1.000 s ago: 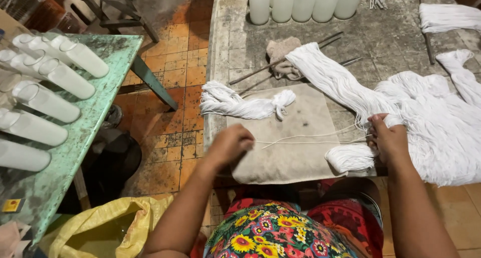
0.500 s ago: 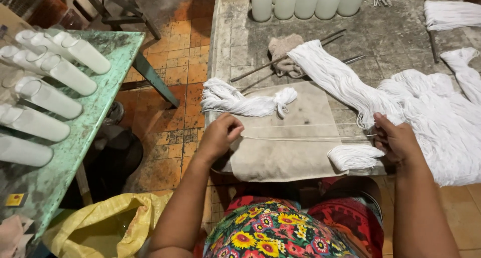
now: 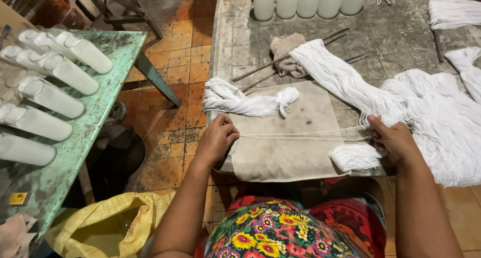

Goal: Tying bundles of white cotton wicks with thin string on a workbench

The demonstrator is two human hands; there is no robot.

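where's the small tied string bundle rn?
Head view, left of centre: the tied bundle lies at the beige cloth's far edge, just beyond the left hand.

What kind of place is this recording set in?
Probably a small candle-making workshop: white candles in glass tubes on a green table, more white candles on the stone worktop, and the hands pulling white wick string from bundles.

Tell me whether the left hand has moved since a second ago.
Yes. The left hand has moved left and away, from over the beige cloth to its left edge.
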